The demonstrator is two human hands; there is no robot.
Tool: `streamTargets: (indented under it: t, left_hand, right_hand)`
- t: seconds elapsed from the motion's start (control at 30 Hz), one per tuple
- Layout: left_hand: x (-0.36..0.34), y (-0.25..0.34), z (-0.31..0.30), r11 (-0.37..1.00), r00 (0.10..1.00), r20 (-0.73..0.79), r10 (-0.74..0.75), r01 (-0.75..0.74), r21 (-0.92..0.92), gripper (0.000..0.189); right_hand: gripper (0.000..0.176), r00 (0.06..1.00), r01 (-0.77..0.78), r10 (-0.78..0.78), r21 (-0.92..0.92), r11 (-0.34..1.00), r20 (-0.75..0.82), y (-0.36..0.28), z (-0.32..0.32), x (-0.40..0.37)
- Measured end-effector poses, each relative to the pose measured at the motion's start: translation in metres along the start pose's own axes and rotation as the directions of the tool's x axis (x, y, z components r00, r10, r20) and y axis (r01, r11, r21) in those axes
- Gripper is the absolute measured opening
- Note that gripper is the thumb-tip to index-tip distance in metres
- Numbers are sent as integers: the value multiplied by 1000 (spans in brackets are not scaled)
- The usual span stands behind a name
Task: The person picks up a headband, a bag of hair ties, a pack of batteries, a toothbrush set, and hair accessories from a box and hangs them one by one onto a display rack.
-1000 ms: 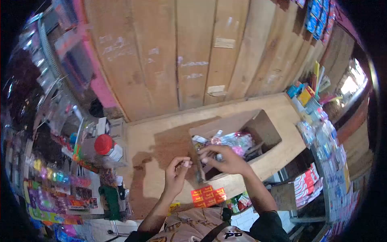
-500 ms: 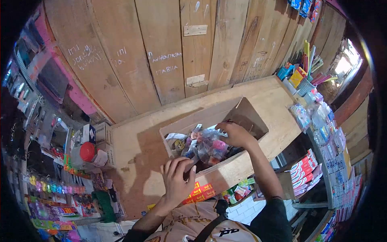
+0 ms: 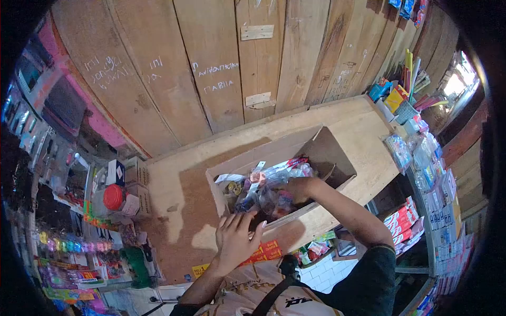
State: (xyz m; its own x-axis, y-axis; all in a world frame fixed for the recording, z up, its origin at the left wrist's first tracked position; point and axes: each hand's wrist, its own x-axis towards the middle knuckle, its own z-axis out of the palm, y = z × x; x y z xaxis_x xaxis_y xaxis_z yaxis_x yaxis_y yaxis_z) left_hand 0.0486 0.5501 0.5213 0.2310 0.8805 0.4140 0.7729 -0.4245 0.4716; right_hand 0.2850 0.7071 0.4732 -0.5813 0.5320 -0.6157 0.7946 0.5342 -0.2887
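Observation:
An open cardboard box [image 3: 334,150] sits at an angle on the wooden counter. Inside it lie small clear plastic packets [image 3: 269,197] with colourful contents, along with a red-and-white strip-like wrapper [image 3: 284,167]. My left hand [image 3: 235,237] is at the near left corner of the box, its fingers bent over the rim and its thumb apart on the near side. My right hand [image 3: 301,188] reaches down into the middle of the box among the packets. Its fingertips are hidden there, so I cannot see what they hold.
A red-lidded jar [image 3: 113,197] and small cartons [image 3: 138,184] stand on the left. A basket [image 3: 406,112] of colourful sticks is at the back right, with hanging packets [image 3: 399,150] nearby. Red-and-white boxes [image 3: 403,224] sit below the counter. A plank wall [image 3: 221,47] rises behind.
My right hand has moved down and deeper into the packets, and a pink packet near it has gone from sight. The red-and-white wrapper now shows. My left hand has shifted right onto the box corner.

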Motion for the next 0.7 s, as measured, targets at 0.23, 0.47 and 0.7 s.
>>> streamTargets:
  t: [0.23,0.47,0.7]
  left_hand:
    - [-7,-3,5,999,999,-15,-42,42,-16,29]
    - [-11,-12,0,1000,1000,2,-2,2,-3,32]
    - [-7,-10,-8,994,995,101,-3,14,-110,36]
  right_hand:
    - [50,996,86,-86,-96,992,9,17,4,14]
    - [44,970,165,-115,233,958,-213,24,-19,-10]
    - [48,872,234,-1,416,879,-489,5,-43,-68]
